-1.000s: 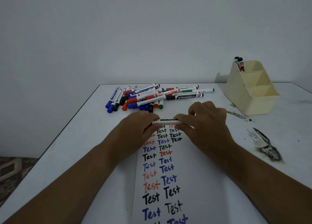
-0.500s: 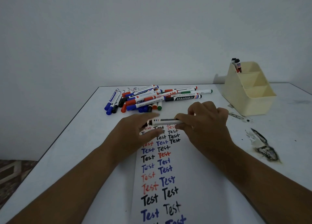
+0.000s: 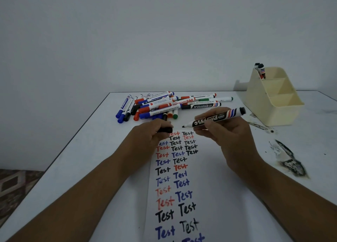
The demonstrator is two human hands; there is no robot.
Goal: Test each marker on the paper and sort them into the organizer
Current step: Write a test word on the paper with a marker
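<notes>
The right hand (image 3: 226,132) holds an uncapped black marker (image 3: 217,118), tip just above the paper's (image 3: 209,168) far end; the left hand (image 3: 153,134) pinches its cap (image 3: 165,130). Testing comes next: lower the tip onto bare paper, write, recap, then carry it to the organizer (image 3: 273,104) at the worktop's (image 3: 91,159) far right corner.

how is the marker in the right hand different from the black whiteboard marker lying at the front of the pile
The held marker is uncapped, its black tip bare; the pile marker is capped. The held marker is lifted above the paper, tilted with its tip down, in the right hand; the pile marker lies flat on the table. The held marker's tip points left, while the pile marker's cap is at its left end. Both show "Whiteboard" lettering and red and blue stripes.
</notes>
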